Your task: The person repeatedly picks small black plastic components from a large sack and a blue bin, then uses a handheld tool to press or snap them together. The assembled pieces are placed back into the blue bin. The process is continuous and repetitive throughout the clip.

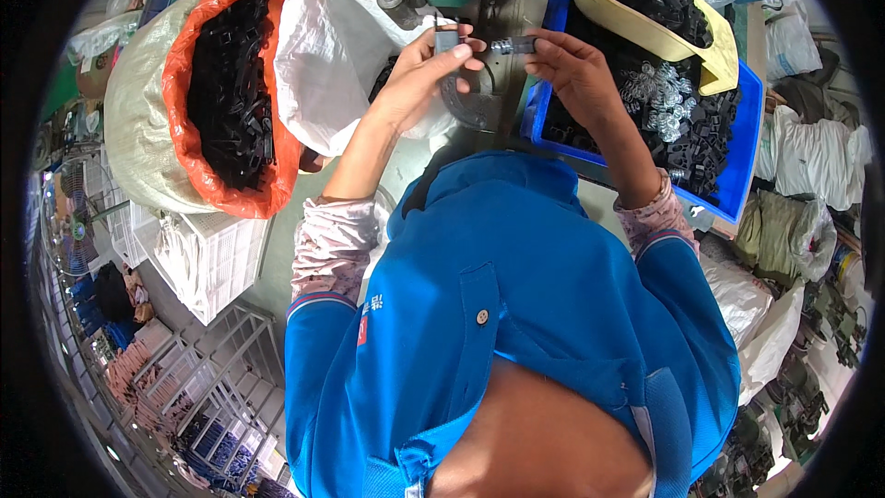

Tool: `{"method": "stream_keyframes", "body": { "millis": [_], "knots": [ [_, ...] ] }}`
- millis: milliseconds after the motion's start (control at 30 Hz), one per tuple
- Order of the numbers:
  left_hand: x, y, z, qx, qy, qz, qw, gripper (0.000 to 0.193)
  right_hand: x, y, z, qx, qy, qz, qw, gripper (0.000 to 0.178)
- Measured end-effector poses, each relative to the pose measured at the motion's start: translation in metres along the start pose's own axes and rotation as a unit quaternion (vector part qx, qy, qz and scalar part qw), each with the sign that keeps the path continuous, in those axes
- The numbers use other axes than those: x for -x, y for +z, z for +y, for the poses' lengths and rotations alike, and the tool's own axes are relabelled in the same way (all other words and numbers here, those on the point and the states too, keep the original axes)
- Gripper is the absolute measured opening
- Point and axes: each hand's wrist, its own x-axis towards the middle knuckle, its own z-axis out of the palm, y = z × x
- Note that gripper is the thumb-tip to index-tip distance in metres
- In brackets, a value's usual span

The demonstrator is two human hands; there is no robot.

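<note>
Blue polo shirt [516, 314], floral undersleeves [332, 244].

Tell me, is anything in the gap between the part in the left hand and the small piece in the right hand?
Nothing visible. The left hand holds a dark plastic part upright, and the right hand pinches a small dark piece with a clear tip pointing toward it. Only a short open gap separates them above the workbench.

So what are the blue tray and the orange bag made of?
The blue tray looks like hard plastic: stiff rim, smooth even colour. The orange bag looks like thin plastic film, since it crinkles and folds softly over the sack's edge. Both are judged by look only.
</note>
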Motion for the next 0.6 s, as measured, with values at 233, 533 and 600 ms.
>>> {"method": "stream_keyframes", "body": {
  "millis": [233, 533, 600],
  "knots": [
    [0.017, 0.005, 0.0, 0.007, -0.086, -0.108, 0.99, 0.043, -0.005, -0.001, -0.03, 0.122, -0.059, -0.023, 0.99, 0.029],
    [0.021, 0.018, -0.003, -0.028, -0.092, -0.125, 0.987, 0.041, -0.008, -0.003, -0.03, 0.223, -0.059, -0.052, 0.972, 0.028],
    [0.022, 0.02, -0.004, -0.025, -0.094, -0.127, 0.987, 0.04, -0.006, -0.001, -0.032, 0.244, -0.063, -0.068, 0.965, 0.028]
  ]
}}
